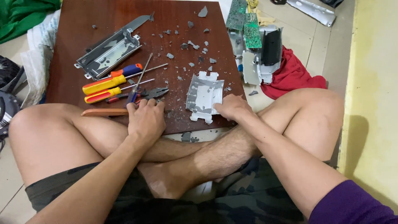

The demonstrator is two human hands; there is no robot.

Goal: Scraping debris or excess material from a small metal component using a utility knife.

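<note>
The right hand (233,107) holds a bent grey sheet-metal plate with notched tabs (204,96) at the plate's lower right edge, fingers curled over it. The plate lies on the near edge of the dark reddish-brown wooden desk (103,20), its long axis running roughly away from the person, leaning slightly left at the near end; its side flaps are folded upward.

The left hand (145,118) rests palm down on the near edge of the desk, fingers closed loosely over the handles of a pair of dark pliers with red-and-blue grips (143,94), whose jaws point right. Whether it truly grips them I cannot tell. Just left of the hand lies a long brown wooden handle (103,112), running left to right.

Beyond lie two yellow-and-red screwdrivers (105,88) and one with an orange-and-blue handle (126,70), their shafts pointing right and slightly away. A grey metal chassis frame (108,53) sits diagonally at the far left. Small grey broken fragments (188,43) are scattered over the surface.

The desk stands low on a pale tiled floor (323,45). To its right lie green circuit boards (246,23), a black-and-grey casing (270,47) and a red cloth (292,74); a green cloth (23,14) lies far left. A yellow wall (373,83) runs along the right.
</note>
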